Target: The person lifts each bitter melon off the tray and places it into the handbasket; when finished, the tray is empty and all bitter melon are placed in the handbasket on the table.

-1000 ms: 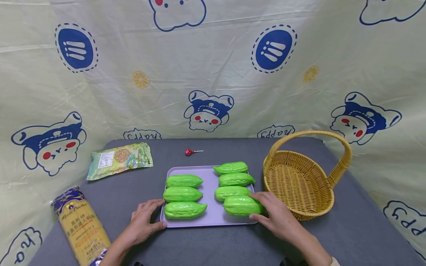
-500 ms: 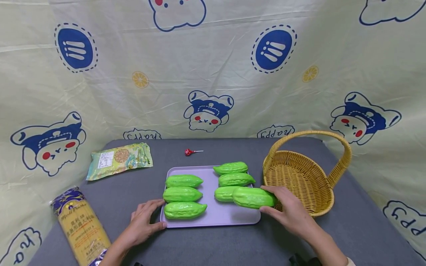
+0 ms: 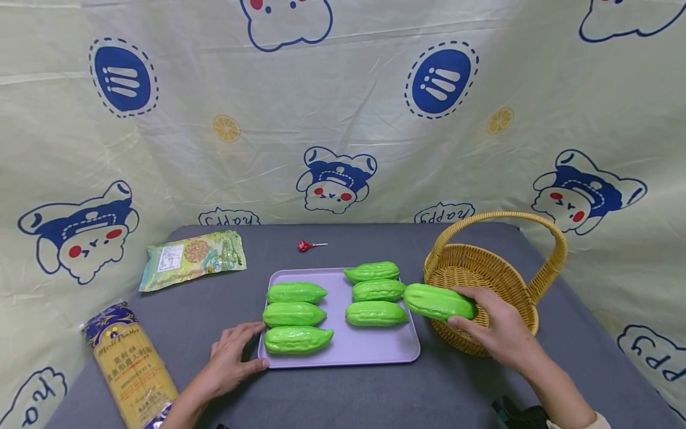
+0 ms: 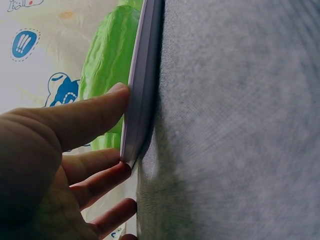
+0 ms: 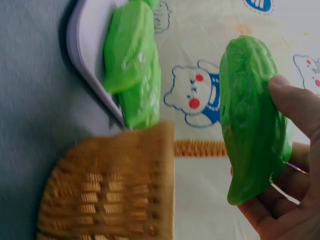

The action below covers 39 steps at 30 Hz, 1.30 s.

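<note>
My right hand (image 3: pixel 495 322) grips a green bitter melon (image 3: pixel 438 301) between thumb and fingers. It holds the melon in the air over the near left rim of the yellow wicker basket (image 3: pixel 471 345). In the right wrist view the melon (image 5: pixel 252 115) stands clear of the basket wall (image 5: pixel 115 185). On the lilac tray (image 3: pixel 343 351) lie three bitter melons (image 3: pixel 297 314) at the left and three more melons (image 3: pixel 376 313) at the right. My left hand (image 3: pixel 233 357) rests at the tray's near left corner, its thumb and fingertips touching the edge with fingers fairly straight.
A pack of spaghetti (image 3: pixel 131 369) lies at the left front of the grey table. Behind it is a green-yellow food packet (image 3: pixel 195 259). A red lollipop (image 3: pixel 305 245) lies beyond the tray. The basket's tall handle (image 3: pixel 549 268) arches up at the right.
My right hand has lifted the nearest bitter melon off the tray's right side and carried it right, to over the basket's rim. The left hand has stayed at the tray's corner.
</note>
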{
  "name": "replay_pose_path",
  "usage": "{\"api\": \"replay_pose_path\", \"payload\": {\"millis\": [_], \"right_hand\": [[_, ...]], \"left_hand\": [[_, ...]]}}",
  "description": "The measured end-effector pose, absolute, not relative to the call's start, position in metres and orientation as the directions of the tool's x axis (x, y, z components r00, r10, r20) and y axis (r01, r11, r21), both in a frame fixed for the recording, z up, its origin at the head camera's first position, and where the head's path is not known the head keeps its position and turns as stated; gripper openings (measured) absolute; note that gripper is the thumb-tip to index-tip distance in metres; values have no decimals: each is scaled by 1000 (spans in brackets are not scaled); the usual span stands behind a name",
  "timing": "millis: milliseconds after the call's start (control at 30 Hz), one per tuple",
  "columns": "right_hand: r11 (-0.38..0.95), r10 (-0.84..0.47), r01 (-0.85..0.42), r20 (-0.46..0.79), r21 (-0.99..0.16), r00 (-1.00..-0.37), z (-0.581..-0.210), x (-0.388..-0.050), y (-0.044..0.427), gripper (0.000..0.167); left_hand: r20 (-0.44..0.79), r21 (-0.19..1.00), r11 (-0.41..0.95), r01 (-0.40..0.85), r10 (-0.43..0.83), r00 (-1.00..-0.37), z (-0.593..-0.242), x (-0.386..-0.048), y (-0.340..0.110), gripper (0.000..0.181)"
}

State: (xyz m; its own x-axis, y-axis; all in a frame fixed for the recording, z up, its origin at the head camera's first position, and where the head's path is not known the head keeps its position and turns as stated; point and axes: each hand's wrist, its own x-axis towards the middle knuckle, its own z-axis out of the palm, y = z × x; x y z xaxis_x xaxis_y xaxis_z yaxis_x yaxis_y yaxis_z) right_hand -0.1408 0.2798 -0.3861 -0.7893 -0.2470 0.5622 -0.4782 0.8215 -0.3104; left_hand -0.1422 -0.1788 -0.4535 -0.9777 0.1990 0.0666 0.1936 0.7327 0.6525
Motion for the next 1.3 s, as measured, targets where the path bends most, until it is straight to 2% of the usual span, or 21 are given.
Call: {"api": "replay_pose_path", "payload": {"millis": [133, 633, 867, 1300], "right_hand": [[830, -233, -467, 572, -305, -787, -381, -144, 292, 53], [871, -198, -375, 470, -318, -860, -366, -160, 331, 45], [874, -178, -342, 427, -345, -886, -355, -171, 343, 45], [906, -170, -274, 317, -322, -933, -344, -198, 351, 48]], "left_hand": [[67, 652, 733, 194, 199, -978, -454, -142, -179, 62], [54, 649, 738, 188, 202, -978, -452, -142, -179, 62], [75, 651, 732, 202, 203, -976, -454, -142, -179, 62], [54, 650, 737, 185, 198, -979, -452, -142, -178, 61]]}}
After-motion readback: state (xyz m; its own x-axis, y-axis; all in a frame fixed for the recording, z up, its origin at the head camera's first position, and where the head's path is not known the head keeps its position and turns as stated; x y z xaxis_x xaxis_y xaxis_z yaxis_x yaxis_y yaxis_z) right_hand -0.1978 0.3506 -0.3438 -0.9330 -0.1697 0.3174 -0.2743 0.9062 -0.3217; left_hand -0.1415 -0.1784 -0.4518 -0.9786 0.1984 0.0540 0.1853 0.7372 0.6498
